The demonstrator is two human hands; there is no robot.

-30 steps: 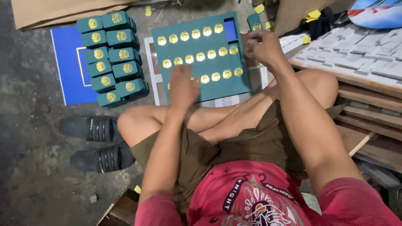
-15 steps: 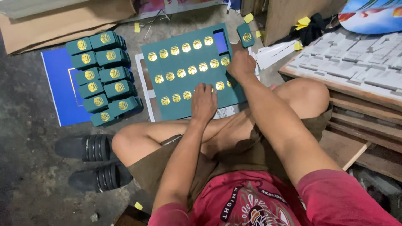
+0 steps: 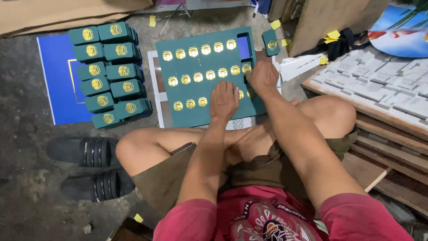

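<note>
While seated, both hands [image 3: 224, 99] seemingly press green sheet [image 3: 196, 96].

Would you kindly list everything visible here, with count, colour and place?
Die-cut sheet: one, green with gold emblems, on floor before the person.
Punched cards: several stacks, green and gold, left on blue board.
Blue board: one, left floor.
Single card: one, green, beyond sheet.
Sandals: two, black, lower left.
White panels: many, right on wooden platform.
Cardboard: brown, top left.
Left hand: flat on sheet.
Right hand: pressing sheet's right edge.
</note>
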